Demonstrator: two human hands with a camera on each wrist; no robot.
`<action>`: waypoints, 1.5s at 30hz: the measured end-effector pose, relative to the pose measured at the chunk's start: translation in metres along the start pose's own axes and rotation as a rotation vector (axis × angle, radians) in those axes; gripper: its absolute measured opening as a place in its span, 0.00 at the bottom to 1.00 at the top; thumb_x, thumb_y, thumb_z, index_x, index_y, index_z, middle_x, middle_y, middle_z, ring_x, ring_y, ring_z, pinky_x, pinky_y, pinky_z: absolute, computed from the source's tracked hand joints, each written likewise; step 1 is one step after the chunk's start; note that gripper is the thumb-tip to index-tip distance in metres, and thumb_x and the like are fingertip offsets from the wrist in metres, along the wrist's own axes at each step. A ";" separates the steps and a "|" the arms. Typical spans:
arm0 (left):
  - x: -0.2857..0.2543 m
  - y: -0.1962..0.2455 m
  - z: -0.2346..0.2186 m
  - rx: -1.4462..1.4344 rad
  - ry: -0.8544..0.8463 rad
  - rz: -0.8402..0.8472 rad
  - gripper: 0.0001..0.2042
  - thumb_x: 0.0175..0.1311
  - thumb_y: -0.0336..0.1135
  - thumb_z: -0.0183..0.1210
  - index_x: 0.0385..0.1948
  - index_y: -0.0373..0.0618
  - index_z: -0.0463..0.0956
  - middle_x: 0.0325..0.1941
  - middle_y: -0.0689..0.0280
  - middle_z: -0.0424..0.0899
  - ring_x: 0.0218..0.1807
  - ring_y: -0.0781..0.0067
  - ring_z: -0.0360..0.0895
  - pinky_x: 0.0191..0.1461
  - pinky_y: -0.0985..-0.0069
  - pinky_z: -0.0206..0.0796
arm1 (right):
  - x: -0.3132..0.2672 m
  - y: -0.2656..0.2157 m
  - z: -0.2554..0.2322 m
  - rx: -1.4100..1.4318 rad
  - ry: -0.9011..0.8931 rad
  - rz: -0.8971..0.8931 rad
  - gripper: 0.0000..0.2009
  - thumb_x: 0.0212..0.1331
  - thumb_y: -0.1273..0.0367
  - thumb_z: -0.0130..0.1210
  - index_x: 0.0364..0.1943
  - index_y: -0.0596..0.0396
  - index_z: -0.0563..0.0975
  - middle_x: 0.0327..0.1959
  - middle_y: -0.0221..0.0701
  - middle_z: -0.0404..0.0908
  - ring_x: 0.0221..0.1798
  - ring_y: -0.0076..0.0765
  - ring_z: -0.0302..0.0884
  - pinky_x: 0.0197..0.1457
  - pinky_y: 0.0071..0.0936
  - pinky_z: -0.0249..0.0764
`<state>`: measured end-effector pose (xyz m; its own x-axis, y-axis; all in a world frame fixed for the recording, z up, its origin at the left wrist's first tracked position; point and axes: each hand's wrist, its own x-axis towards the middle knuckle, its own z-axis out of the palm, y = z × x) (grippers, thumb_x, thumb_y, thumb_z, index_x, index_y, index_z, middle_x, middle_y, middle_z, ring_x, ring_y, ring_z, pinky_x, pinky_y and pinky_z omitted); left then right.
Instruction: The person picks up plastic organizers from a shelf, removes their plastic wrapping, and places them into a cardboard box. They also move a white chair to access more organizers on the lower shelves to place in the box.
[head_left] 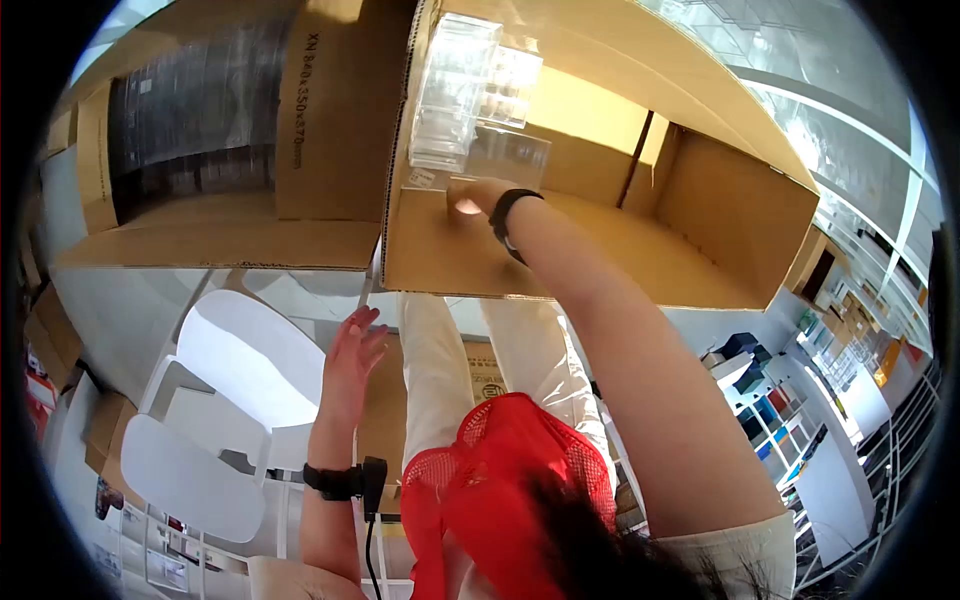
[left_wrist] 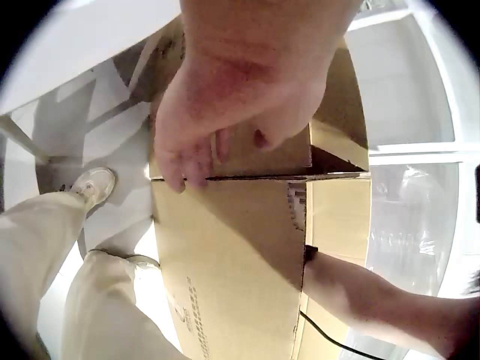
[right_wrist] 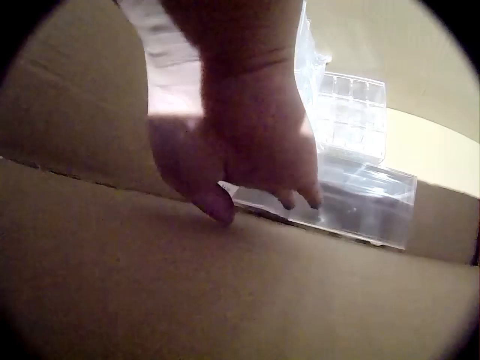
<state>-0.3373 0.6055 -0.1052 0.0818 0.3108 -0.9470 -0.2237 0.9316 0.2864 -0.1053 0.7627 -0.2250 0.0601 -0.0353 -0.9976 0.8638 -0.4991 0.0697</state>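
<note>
My right hand reaches down inside the right-hand cardboard box. It grips the end of a clear plastic box lying low along the cardboard wall. In the right wrist view, the fingertips overlap the plastic and the thumb lies at its left end; part of the grip is hidden under the palm. Stacked clear plastic cases stand just beyond that hand, and a clear case with square compartments is beside them. My left hand hangs outside below the cardboard boxes, fingers loosely bent and holding nothing.
To the left, a second open cardboard box holds several wrapped clear items. White chairs stand at the lower left. Shelves and a white counter are off to the right. A black cable hangs from the left wrist.
</note>
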 end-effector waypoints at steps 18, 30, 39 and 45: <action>0.006 0.081 0.101 1.769 -0.276 1.193 0.17 0.52 0.34 0.58 0.45 0.44 0.72 0.53 0.62 0.70 0.54 0.59 0.67 0.60 0.62 0.58 | 0.054 0.163 -0.042 -0.464 -0.043 -0.317 0.27 0.47 0.55 0.52 0.54 0.48 0.70 0.55 0.38 0.70 0.52 0.45 0.69 0.53 0.38 0.67; 0.065 0.053 0.118 1.973 -0.589 0.738 0.24 0.51 0.25 0.50 0.54 0.46 0.67 0.57 0.63 0.70 0.53 0.60 0.70 0.54 0.69 0.65 | -0.079 0.294 0.028 -0.492 0.332 -0.655 0.28 0.51 0.69 0.51 0.59 0.59 0.61 0.58 0.42 0.66 0.56 0.46 0.67 0.57 0.37 0.66; 0.055 0.009 0.094 2.106 -0.583 0.841 0.22 0.57 0.29 0.46 0.57 0.46 0.62 0.61 0.65 0.65 0.61 0.64 0.63 0.60 0.68 0.60 | -0.064 0.315 0.090 -0.383 0.758 -0.983 0.22 0.44 0.74 0.51 0.49 0.58 0.70 0.50 0.36 0.73 0.51 0.40 0.71 0.52 0.32 0.70; 0.060 0.019 0.102 2.119 -0.590 0.846 0.22 0.54 0.27 0.48 0.55 0.47 0.65 0.59 0.66 0.68 0.59 0.65 0.65 0.58 0.70 0.61 | -0.066 0.315 0.080 -0.209 0.806 -1.009 0.16 0.44 0.73 0.51 0.42 0.56 0.75 0.43 0.35 0.77 0.46 0.39 0.74 0.49 0.30 0.71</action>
<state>-0.2380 0.6611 -0.1417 0.7912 0.2246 -0.5688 0.5505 -0.6667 0.5025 0.1225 0.5388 -0.1368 -0.4374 0.8344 -0.3353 0.7608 0.1445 -0.6327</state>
